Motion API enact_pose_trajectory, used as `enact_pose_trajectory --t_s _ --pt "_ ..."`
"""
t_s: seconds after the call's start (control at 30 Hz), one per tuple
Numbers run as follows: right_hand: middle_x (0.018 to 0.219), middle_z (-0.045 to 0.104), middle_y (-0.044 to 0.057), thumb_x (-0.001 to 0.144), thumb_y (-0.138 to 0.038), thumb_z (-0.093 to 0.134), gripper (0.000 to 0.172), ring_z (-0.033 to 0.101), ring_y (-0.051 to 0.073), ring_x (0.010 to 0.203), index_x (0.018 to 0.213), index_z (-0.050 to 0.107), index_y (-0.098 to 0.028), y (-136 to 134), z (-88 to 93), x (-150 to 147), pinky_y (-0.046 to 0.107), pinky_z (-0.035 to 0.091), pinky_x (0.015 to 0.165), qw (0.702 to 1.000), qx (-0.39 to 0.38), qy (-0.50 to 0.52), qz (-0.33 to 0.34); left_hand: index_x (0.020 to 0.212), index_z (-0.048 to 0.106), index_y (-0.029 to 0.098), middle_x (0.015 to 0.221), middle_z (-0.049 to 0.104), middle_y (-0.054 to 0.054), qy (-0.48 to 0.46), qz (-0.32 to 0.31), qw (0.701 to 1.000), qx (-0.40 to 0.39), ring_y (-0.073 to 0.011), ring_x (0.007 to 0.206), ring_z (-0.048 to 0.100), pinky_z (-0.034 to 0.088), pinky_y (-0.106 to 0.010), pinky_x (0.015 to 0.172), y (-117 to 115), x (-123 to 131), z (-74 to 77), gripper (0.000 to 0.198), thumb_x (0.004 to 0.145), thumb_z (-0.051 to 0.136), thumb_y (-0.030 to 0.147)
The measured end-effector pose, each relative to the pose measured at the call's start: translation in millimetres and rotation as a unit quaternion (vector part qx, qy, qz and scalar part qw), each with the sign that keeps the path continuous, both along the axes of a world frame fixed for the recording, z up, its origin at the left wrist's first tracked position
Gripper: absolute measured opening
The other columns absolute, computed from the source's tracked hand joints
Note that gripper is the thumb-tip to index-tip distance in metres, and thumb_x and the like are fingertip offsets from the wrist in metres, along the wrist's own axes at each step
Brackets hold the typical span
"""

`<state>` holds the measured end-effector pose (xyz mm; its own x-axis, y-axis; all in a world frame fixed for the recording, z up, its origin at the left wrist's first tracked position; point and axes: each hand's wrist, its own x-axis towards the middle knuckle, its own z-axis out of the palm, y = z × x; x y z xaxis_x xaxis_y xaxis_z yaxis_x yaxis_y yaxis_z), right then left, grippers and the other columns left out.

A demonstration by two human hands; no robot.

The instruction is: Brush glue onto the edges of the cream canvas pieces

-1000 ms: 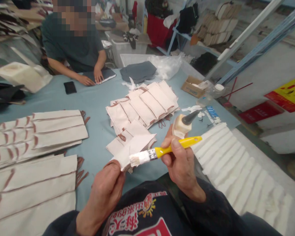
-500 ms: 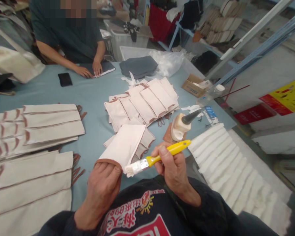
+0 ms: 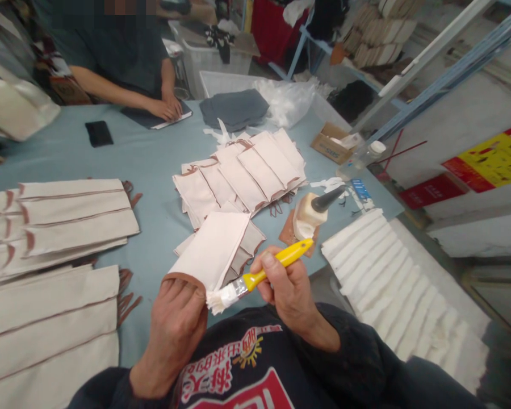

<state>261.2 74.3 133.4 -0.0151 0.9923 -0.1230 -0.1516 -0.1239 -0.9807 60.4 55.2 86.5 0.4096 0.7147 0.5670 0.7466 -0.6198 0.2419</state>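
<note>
My right hand is closed round the yellow handle of a paintbrush. Its pale bristles, clumped with white stuff, are beside the brown-trimmed mouth of a cream fabric pouch. The fingers of my left hand are tucked into that mouth and hold the pouch up at a slant; the fingertips are hidden inside. Beyond the pouch lies a heap of similar cream pouches with brown edging. Right of it, a cream glue bottle with a dark nozzle rests on a brown piece.
Stacks of cream pouches cover the left of the table. White strips lie in rows at right. At the back are a cardboard box, a clear jar and dark fabric pieces. A co-worker's hands press dark material across the table.
My right hand and the brush have shifted slightly left, with the bristles closer to the pouch's mouth. The co-worker's hands have come together. The whole view has turned a little.
</note>
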Motion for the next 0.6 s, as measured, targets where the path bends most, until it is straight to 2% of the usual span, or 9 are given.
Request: enact_pose_trajectory --t_s 0.2,0.3,0.47,0.6 --pt "0.043 0.045 -0.008 0.094 -0.063 0.062 0.047 0.034 0.008 0.038 0.073 0.062 -0.021 11 -8.4 8 0.023 0.028 0.039 0.993 0.037 -0.051 -0.096 0.089 0.069 0.016 0.077 0.075 -0.011 0.009 0.008 1.0 0.005 -0.0265 0.079 0.068 0.052 -0.04 0.078 0 0 -1.8 0.026 0.093 0.051 -0.002" --pt "0.043 0.044 -0.008 0.096 -0.061 0.06 0.045 0.035 0.008 0.037 0.075 0.062 -0.021 7 -6.6 5 0.022 0.03 0.039 0.994 0.031 -0.051 -0.091 0.089 0.071 0.017 0.076 0.076 -0.009 0.021 0.017 1.0 0.005 -0.0263 0.08 0.069 0.051 -0.039 0.079 0 -1 -3.3 0.025 0.094 0.052 0.001" --pt "0.042 0.043 -0.009 0.095 -0.063 0.059 0.048 0.032 0.007 0.036 0.074 0.061 -0.02 4 -5.3 -3 0.021 0.028 0.037 0.999 0.004 -0.025 -0.03 0.087 0.07 0.015 0.078 0.076 -0.011 0.019 0.013 1.0 0.003 -0.0271 0.081 0.069 0.051 -0.039 0.078 -2 -1 -6.1 0.025 0.095 0.051 0.001" --pt "0.042 0.043 -0.009 0.094 -0.064 0.061 0.049 0.033 0.007 0.036 0.072 0.061 -0.02 12 -8.9 4 0.02 0.026 0.036 0.996 0.017 -0.056 -0.073 0.093 0.071 0.014 0.081 0.077 -0.012 0.012 0.007 1.0 0.004 -0.0279 0.083 0.07 0.051 -0.04 0.079 -3 1 -7.4 0.025 0.094 0.051 -0.001"
